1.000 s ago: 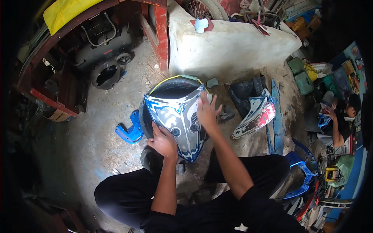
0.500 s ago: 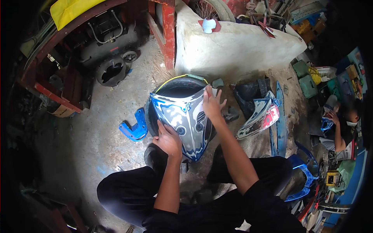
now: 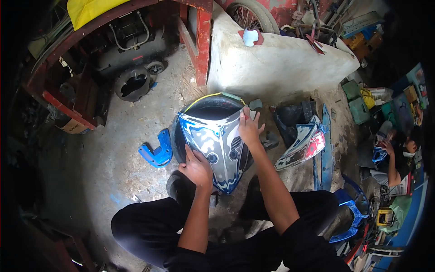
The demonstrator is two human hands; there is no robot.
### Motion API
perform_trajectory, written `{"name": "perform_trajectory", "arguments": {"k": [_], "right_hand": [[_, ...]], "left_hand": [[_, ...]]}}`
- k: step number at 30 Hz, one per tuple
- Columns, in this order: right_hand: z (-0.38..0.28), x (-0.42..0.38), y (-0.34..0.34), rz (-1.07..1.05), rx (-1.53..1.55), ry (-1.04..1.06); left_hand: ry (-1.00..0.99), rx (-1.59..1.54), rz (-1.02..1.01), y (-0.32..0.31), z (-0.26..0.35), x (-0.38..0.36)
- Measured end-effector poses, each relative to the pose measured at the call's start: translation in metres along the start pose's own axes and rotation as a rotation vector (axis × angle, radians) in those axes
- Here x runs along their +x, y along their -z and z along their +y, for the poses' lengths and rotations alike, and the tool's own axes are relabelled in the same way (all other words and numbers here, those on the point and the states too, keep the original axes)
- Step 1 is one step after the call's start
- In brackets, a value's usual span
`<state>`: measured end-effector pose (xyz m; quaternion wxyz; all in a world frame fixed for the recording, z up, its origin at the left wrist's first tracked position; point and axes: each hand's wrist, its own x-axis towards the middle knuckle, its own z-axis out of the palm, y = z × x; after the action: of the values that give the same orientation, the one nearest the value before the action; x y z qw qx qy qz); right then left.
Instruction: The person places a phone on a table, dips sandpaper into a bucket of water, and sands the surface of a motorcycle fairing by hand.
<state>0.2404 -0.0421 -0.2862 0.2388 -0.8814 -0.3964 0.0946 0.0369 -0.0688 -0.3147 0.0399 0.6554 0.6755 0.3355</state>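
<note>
A motorcycle fairing panel [image 3: 220,156], patchy grey, white and blue with two round holes, rests across a black bucket [image 3: 180,138] between my knees. My left hand [image 3: 198,170] holds the panel's left edge, its fingertips on the surface and its thumb out to the side. At the upper right corner my right hand [image 3: 250,131] grips the panel's edge, with a couple of fingers spread past it. Whether anything small lies under those fingertips is hidden. The bucket's yellow handle [image 3: 198,99] arches behind the panel.
On the floor left lies a blue plastic part [image 3: 157,149]. To the right are a red-and-white fairing piece [image 3: 302,147], a long blue strip [image 3: 326,154] and a blue frame-like part [image 3: 349,213]. A low white wall [image 3: 276,61] stands ahead. Another person [image 3: 393,158] sits far right.
My view has tilted slightly, so the scene sits a little lower in the picture. Both hands stay at nearly the same places on the panel.
</note>
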Motion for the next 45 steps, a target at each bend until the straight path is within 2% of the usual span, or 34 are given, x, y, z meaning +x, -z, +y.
{"name": "perform_trajectory", "arguments": {"k": [2,6,8,11,14,17,20,24,27,29,31,34,39,41,45], "right_hand": [[-0.001,-0.01,0.003,-0.026,0.019,-0.007],[0.005,-0.07,-0.012,-0.015,-0.03,0.065],[0.006,-0.056,-0.016,0.07,-0.011,0.072],[0.003,-0.004,-0.006,0.048,0.006,-0.003],[0.002,0.006,-0.003,0.013,0.033,-0.027],[0.01,-0.043,-0.01,0.036,-0.012,0.07],[-0.002,-0.09,-0.001,0.013,-0.005,0.048],[0.002,-0.035,-0.016,0.1,0.004,0.039],[0.002,0.016,-0.005,0.021,0.027,-0.039],[0.003,0.005,-0.003,0.014,0.021,-0.037],[0.009,-0.027,-0.014,0.062,0.008,0.006],[0.001,-0.078,-0.004,0.027,0.003,0.002],[0.009,-0.007,-0.011,0.087,-0.046,0.023],[0.007,0.021,-0.005,0.007,-0.051,-0.029],[0.011,-0.026,-0.012,0.045,-0.05,0.036]], "left_hand": [[0.024,0.018,-0.058,0.004,0.002,0.002],[-0.005,0.011,-0.032,0.003,0.001,0.002],[-0.002,0.018,-0.05,0.003,0.002,0.002],[-0.016,0.023,-0.041,0.001,0.001,0.0],[-0.018,0.018,-0.029,0.003,0.001,0.002],[-0.009,0.015,-0.027,0.003,0.003,0.002],[-0.017,0.008,0.009,-0.003,-0.002,0.002],[-0.034,0.031,0.008,-0.001,-0.001,0.0],[-0.01,0.016,-0.039,0.003,0.001,0.001],[0.01,0.001,-0.061,0.006,0.003,0.001],[0.006,-0.012,-0.032,0.005,0.002,0.002],[0.007,0.013,-0.028,0.007,0.002,0.005],[0.01,0.008,-0.065,0.005,0.002,0.0],[-0.004,-0.004,-0.017,0.005,0.003,0.002],[0.003,-0.01,0.001,0.006,0.003,0.004]]}}
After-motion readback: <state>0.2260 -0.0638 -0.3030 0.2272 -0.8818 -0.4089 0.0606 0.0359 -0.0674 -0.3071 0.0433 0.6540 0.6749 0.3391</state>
